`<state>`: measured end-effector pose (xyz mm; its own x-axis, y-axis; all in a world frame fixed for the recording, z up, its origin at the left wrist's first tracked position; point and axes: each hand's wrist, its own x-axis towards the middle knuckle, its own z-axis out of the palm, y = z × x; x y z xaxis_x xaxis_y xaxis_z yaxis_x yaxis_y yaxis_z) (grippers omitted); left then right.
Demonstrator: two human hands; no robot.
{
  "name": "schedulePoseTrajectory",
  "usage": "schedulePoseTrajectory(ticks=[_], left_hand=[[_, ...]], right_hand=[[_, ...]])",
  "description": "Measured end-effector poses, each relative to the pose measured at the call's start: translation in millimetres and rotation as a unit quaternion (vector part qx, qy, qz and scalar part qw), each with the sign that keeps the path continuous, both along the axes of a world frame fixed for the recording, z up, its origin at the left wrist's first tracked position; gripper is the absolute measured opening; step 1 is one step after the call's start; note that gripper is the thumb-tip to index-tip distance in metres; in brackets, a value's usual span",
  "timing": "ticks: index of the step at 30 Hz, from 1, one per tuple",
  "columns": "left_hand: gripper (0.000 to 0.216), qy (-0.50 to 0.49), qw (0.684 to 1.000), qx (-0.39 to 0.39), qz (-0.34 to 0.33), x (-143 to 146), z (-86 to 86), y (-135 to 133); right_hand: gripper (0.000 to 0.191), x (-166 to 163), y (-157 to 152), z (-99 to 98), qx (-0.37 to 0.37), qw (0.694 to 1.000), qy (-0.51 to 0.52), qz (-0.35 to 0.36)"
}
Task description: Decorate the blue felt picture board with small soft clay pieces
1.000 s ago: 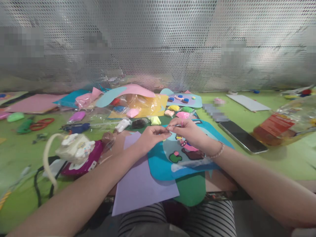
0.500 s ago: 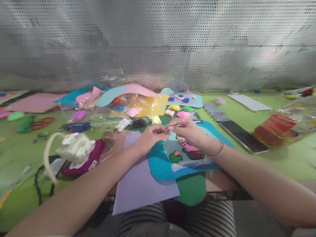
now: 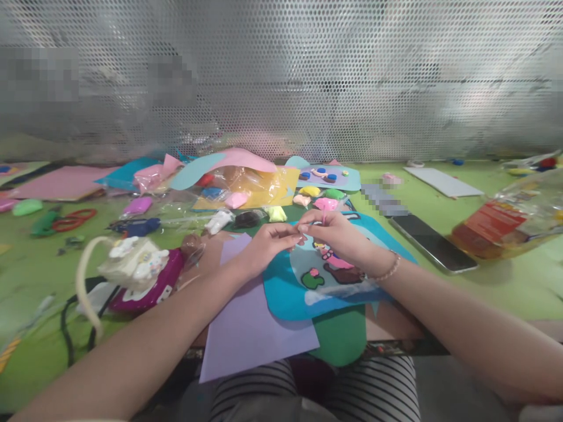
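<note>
My left hand (image 3: pixel 273 246) and my right hand (image 3: pixel 338 234) meet fingertip to fingertip above a blue foam sheet (image 3: pixel 281 302). Both are closed in a pinch; whatever sits between the fingers is too small and hidden to name. The sheet carries a picture in coloured clay: a green cactus shape (image 3: pixel 312 279) with a pink top, a brown shape (image 3: pixel 343 274) and a figure in pink, partly covered by my right hand. Under the sheet lie a purple sheet (image 3: pixel 255 340) and a green sheet (image 3: pixel 343 337).
Several clay packets, among them a white one (image 3: pixel 219 222) and a black one (image 3: pixel 249 218), lie beyond my hands. A phone (image 3: pixel 433 243) and a tilted bottle (image 3: pixel 497 225) are to the right. Red-handled scissors (image 3: pixel 74 220) and a purple device (image 3: pixel 147 287) with a cream loop are left.
My hands stay together over the blue sheet, with only slight finger movement. A dark speck seen between the fingertips before is now hard to see.
</note>
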<state>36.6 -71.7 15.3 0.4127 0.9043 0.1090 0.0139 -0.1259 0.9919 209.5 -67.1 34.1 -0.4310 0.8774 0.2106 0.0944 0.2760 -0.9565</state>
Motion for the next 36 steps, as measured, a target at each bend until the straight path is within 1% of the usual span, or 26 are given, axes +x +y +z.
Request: schedulePoseTrajectory(ticks=[3,6,11,16,19,22,27,30,36], left_hand=[[0.015,-0.018,1.0,0.006,-0.008,0.8,-1.4,-0.2],[0.015,-0.036,0.999,0.002,-0.002,1.4,-2.1,-0.5],[0.016,-0.012,1.0,-0.013,0.022,0.9,-1.1,-1.1],[0.017,-0.009,1.0,-0.006,0.019,-0.2,-3.3,0.7],[0.016,-0.013,1.0,-0.003,0.018,-0.2,-4.5,1.9],[0.017,-0.034,0.999,-0.022,0.016,0.7,-5.3,2.4],[0.025,-0.103,0.991,-0.084,0.015,3.9,-3.8,1.0],[0.028,-0.114,0.987,-0.109,0.012,4.9,-2.1,0.1],[0.025,-0.099,0.99,-0.101,0.009,3.0,-4.3,1.1]], right_hand=[[0.024,-0.1,0.5,-0.7,0.01,1.0,-0.006,0.0],[0.023,-0.4,0.9,-0.8,0.01,1.0,-0.001,0.0],[0.023,-0.7,0.9,0.1,0.01,1.0,-0.001,0.005],[0.028,-0.5,0.8,-0.4,0.002,1.0,-0.015,-0.016],[0.029,-0.2,1.2,-1.4,-0.003,1.0,-0.013,-0.016],[0.029,-0.3,1.2,-1.2,-0.01,1.0,-0.006,-0.013],[0.028,-1.1,-0.1,0.8,-0.025,1.0,0.007,-0.008],[0.025,-1.8,-1.1,1.9,-0.046,0.999,0.021,-0.003],[0.023,-3.8,-3.5,4.9,-0.06,0.998,0.029,-0.002]])
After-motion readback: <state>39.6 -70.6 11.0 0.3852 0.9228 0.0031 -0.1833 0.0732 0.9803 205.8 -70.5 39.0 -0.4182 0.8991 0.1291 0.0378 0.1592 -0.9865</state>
